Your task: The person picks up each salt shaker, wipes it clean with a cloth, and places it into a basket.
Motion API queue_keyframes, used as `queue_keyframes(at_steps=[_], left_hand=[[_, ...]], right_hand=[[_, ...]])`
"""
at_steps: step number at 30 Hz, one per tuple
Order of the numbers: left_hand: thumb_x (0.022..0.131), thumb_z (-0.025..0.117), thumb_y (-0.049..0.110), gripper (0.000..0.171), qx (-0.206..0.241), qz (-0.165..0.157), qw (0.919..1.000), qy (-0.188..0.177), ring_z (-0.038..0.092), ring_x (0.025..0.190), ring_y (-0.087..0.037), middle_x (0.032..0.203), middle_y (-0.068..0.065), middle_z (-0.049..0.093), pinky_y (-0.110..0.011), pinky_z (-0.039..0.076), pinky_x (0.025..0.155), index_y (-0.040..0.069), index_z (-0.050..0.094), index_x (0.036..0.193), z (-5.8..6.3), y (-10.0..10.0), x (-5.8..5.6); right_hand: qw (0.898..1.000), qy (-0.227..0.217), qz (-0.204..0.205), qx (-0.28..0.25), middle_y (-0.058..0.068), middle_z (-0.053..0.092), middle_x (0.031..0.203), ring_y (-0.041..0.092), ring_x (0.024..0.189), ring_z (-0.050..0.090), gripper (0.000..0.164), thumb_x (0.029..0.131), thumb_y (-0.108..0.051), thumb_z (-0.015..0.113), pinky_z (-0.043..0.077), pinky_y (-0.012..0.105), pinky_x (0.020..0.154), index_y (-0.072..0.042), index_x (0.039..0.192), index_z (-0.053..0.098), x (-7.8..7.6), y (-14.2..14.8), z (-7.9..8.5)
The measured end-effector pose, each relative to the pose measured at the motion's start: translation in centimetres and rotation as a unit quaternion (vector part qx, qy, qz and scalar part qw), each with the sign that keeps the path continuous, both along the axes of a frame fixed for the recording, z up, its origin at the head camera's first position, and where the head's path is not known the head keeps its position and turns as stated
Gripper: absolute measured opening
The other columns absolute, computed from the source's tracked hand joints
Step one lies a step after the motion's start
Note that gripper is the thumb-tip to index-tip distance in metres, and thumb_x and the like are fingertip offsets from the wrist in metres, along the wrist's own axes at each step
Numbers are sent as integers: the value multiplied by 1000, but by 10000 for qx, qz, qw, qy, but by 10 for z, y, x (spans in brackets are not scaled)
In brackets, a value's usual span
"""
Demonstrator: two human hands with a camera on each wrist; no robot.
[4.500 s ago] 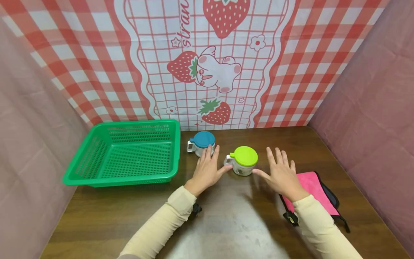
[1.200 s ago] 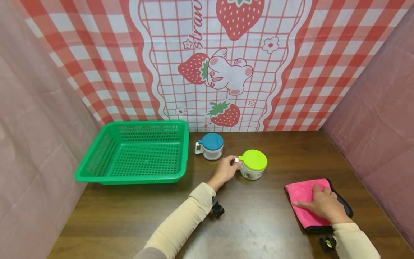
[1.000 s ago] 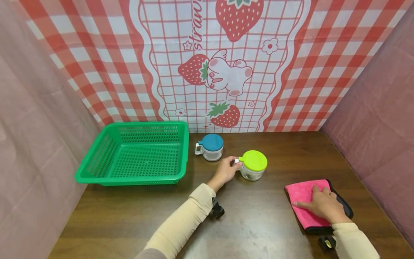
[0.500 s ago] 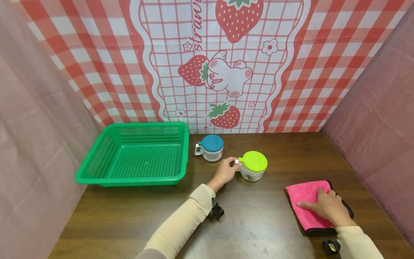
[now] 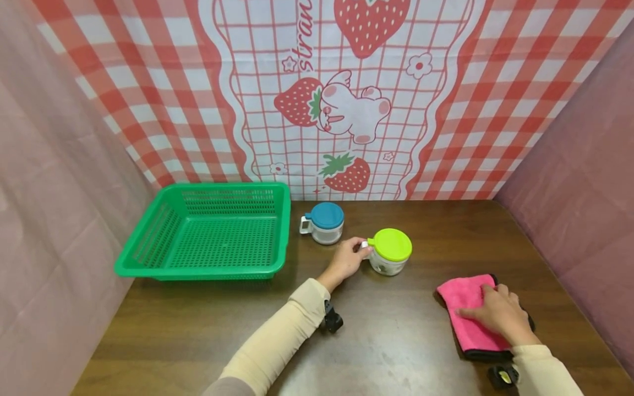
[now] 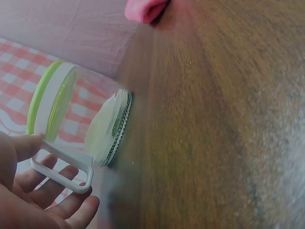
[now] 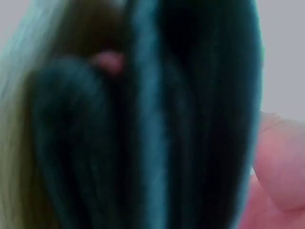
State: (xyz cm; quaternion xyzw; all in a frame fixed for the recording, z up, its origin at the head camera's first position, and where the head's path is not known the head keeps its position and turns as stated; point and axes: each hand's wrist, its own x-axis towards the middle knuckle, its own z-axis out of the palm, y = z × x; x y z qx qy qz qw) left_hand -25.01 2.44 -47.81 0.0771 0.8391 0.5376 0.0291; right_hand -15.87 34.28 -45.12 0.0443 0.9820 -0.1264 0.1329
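My left hand [image 5: 344, 259] pinches the white handle of a clear glass jar with a lime-green lid [image 5: 392, 245]. In the left wrist view the thumb lies on top of the handle [image 6: 62, 171] and the fingers are behind it; the jar stands upright on the table. At the right, my right hand [image 5: 502, 314] grips a folded pink cloth [image 5: 468, 308] with dark edging, thumb on one side and fingers on the other. The cloth's left edge is slightly off the table. Dark, blurred folds of the cloth [image 7: 147, 119] fill the right wrist view, beside the thumb [image 7: 281, 162].
A similar jar with a blue lid [image 5: 327, 215] stands behind my left hand, its handle facing left. An empty green plastic basket [image 5: 208, 270] sits at the back left of the brown wooden table [image 5: 376, 341]. A checked strawberry-print curtain [image 5: 198, 110] hangs behind.
My left hand moved from beside the jars to the lime-lidded jar's handle. My right hand went to the cloth, and now its fingers draw together and the cloth bunches and rises slightly.
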Motion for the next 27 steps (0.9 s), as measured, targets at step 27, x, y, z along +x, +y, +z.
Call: queue_keyframes(at_steps=[27], left_hand=[[94, 65, 17, 33, -31, -430, 9991, 33, 64, 108, -26, 118, -18, 68, -32, 54, 91, -3, 65, 120, 2, -2, -7]], right_hand=[[9838, 1683, 581, -219, 32, 62, 98, 52, 88, 59, 38, 76, -7, 67, 47, 62, 69, 13, 108, 62, 8, -6, -4]])
